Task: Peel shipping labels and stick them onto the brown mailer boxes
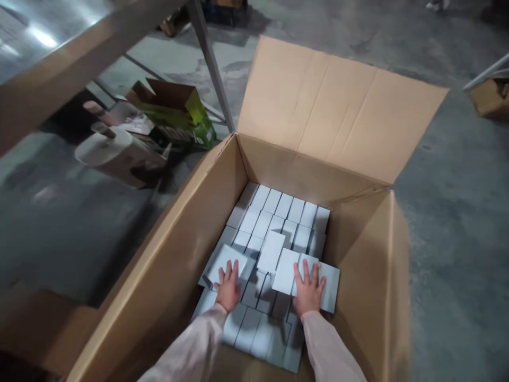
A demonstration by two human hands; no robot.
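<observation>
Both of my hands reach down into a large open cardboard carton (360,313). Inside it, rows of small white boxes (260,225) stand packed side by side. My left hand (228,286) has its fingers spread on a white box (226,260) that lies on top of the rows at the left. With fingers apart, my right hand (308,286) rests on a few white boxes (287,269) lying on top at the right. Between the hands, another white box (271,250) lies tilted on the layer. My palms hide parts of the boxes under them.
The carton's far flap (338,106) stands raised. At upper left is a metal-topped table (91,48) with a metal leg (209,58). Under it, a green box (178,114) and a white bin (115,151) stand on the concrete floor. Another cardboard box (489,98) sits at far right.
</observation>
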